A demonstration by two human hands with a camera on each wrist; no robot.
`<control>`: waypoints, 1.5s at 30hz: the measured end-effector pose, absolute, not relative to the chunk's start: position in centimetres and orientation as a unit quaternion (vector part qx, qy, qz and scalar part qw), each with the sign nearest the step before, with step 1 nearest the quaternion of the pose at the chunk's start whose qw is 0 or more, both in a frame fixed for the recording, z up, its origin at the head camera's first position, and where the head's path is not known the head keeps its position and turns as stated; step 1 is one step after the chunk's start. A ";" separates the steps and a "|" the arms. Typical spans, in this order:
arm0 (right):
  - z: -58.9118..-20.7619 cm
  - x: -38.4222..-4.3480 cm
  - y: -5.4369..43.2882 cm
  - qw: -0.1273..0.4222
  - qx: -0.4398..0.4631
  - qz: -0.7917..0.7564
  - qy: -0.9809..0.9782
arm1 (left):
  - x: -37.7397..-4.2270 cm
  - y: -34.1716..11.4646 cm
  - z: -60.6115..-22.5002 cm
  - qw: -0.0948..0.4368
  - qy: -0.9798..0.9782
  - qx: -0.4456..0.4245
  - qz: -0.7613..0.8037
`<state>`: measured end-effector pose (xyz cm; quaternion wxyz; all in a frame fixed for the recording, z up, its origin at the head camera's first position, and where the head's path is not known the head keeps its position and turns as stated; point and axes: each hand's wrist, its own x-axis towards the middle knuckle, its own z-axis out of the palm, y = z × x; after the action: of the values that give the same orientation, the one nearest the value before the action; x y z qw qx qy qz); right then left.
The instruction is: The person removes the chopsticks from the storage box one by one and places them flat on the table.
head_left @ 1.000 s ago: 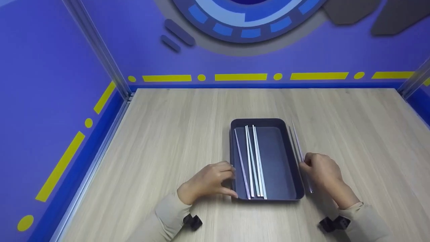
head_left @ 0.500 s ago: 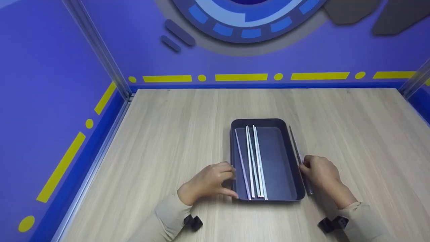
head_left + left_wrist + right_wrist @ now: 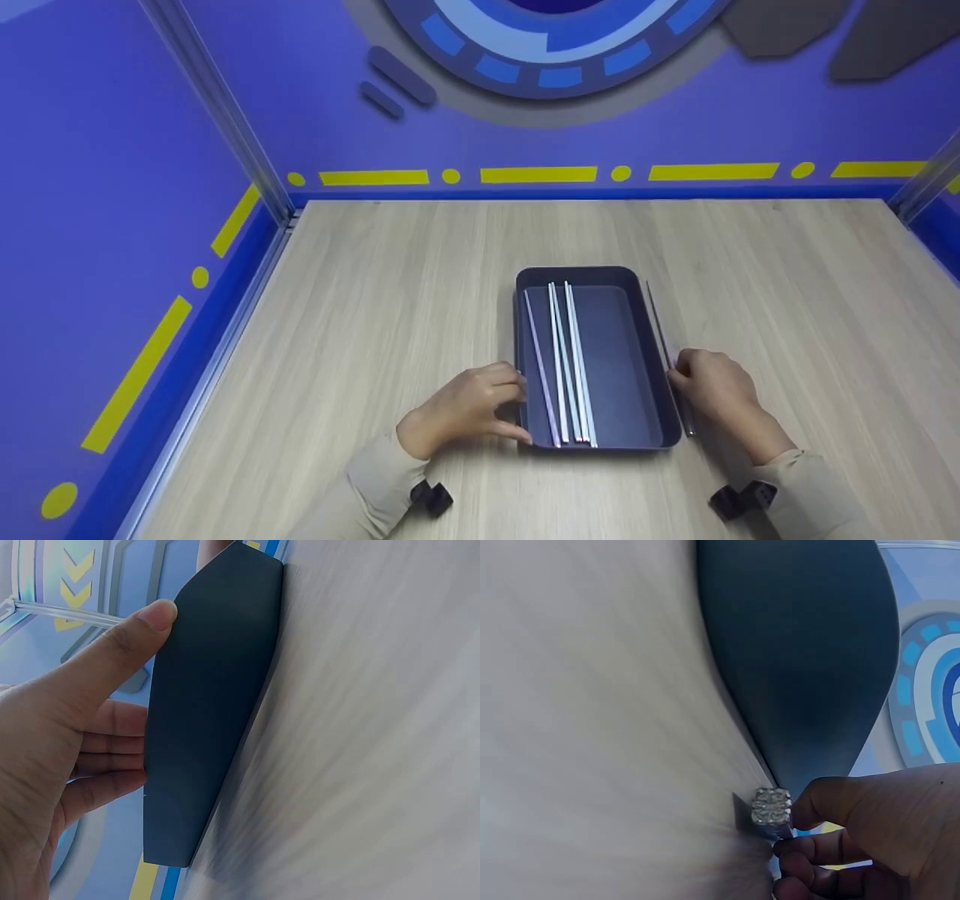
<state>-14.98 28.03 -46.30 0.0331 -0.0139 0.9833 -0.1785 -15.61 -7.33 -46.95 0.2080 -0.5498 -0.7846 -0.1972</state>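
Note:
A dark rectangular tray (image 3: 626,375) stands on the table with several metal chopsticks (image 3: 574,352) lying lengthwise in it. They are pale white and blue, apart from one purple chopstick (image 3: 539,360) at the left. My left hand (image 3: 472,401) holds the tray's left rim, its thumb at the near left corner. Beside the tray's right wall, my right hand (image 3: 716,386) pinches a slim chopstick (image 3: 658,322) between thumb and fingers, low along the tabletop. The right wrist view shows its square patterned end (image 3: 771,807) close to the tray wall.
The pale wood table (image 3: 375,300) reaches back to a blue printed wall (image 3: 487,142). Another blue panel (image 3: 112,225) rises at the left, with a metal rail (image 3: 225,105) in the corner.
My right hand has lowered the chopstick slightly, and it now lies closer to the tray's right wall. The left hand and the tray have stayed put.

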 end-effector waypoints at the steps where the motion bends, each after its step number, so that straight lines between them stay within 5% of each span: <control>1: -46.3 -15.0 28.1 0.036 -0.014 -0.178 0.983 | -15.6 -7.3 -47.0 0.209 -0.785 -0.550 -0.197; 34: -45.4 -15.4 28.7 0.060 -0.006 -0.179 0.982 | -16.3 -7.0 -47.0 0.206 -0.786 -0.550 -0.191; 45: -44.4 -15.5 28.7 0.030 -0.005 -0.190 0.981 | -16.5 -7.0 -47.1 0.208 -0.788 -0.548 -0.189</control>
<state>-15.51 28.67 -44.42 0.0304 -0.0048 0.9812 -0.1903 -16.54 -6.97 -47.09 0.2081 -0.5483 -0.7875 -0.1894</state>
